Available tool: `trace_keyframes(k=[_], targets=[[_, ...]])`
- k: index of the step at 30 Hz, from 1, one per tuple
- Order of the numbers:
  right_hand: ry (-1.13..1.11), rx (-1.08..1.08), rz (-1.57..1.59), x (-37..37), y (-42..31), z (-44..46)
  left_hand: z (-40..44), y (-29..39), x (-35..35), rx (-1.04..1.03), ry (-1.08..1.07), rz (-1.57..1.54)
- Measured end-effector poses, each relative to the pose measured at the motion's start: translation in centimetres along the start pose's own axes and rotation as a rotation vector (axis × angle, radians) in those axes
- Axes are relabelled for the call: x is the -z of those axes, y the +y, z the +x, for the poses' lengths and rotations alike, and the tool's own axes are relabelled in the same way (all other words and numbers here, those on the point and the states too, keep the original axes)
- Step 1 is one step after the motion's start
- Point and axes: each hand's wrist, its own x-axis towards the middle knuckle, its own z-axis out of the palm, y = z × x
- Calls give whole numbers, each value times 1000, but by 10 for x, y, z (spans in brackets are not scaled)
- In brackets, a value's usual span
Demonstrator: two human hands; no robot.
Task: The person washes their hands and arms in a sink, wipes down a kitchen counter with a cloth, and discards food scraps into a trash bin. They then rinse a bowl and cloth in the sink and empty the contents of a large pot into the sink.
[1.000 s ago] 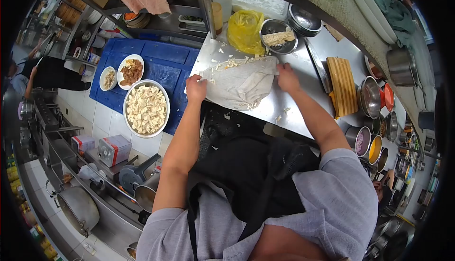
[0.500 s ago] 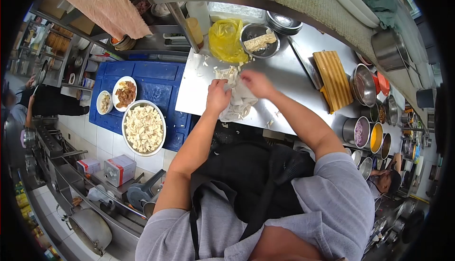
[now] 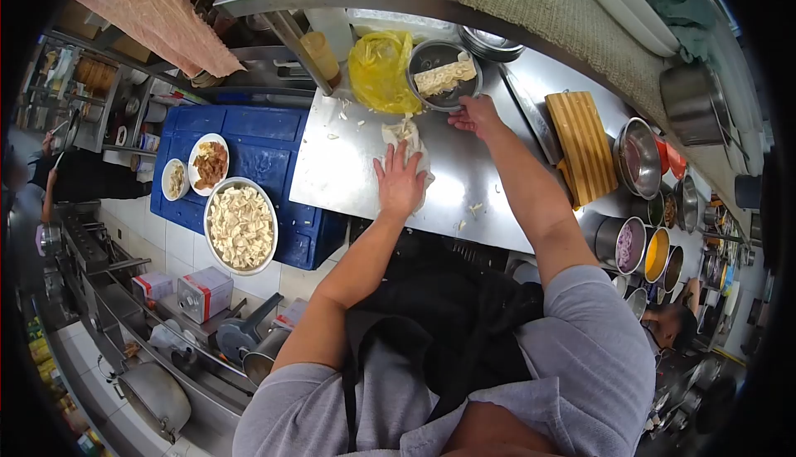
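My left hand lies flat with spread fingers on a bunched whitish cloth on the steel table. Pale scraps show at the cloth's far end. My right hand is at the near rim of a metal bowl, its fingers bent; the thumb side is partly hidden, and a firm hold on the rim cannot be made out. In that bowl rests a pale, crumbly block. Beside the bowl, to the left, sits a yellow plastic bag. Small pale scraps dot the tabletop.
A large bowl of pale pieces and two smaller dishes stand on the blue surface at left. Right of the bowl lie a knife and a striped wooden board. A shelf edge crosses above. Other people are at both sides.
The cloth, first spread between both hands, is now bunched under my left hand. My right hand has let it go and moved up to the metal bowl.
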Motion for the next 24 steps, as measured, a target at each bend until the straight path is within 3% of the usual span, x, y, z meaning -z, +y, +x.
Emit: trace_keyframes(k=[5, 8, 10, 14, 16, 19, 24], targets=[[-15, 33, -5, 45, 2, -27, 7, -5, 34, 137, 13, -144], [16, -1, -40, 81, 11, -56, 47, -32, 30, 214, 212, -367], [17, -15, -29, 101, 24, -75, 79, -44, 28, 475, -92, -210], [77, -43, -18, 118, 56, -110, 115, -62, 12, 526, -261, -107], [67, -39, 7, 122, 67, -123, 122, -65, 20, 364, -385, -175], [45, -39, 28, 128, 79, -136, 114, -68, 37, 215, -308, -410], [37, -11, 70, 136, 87, -149, 48, -37, 73, -101, -261, -339]])
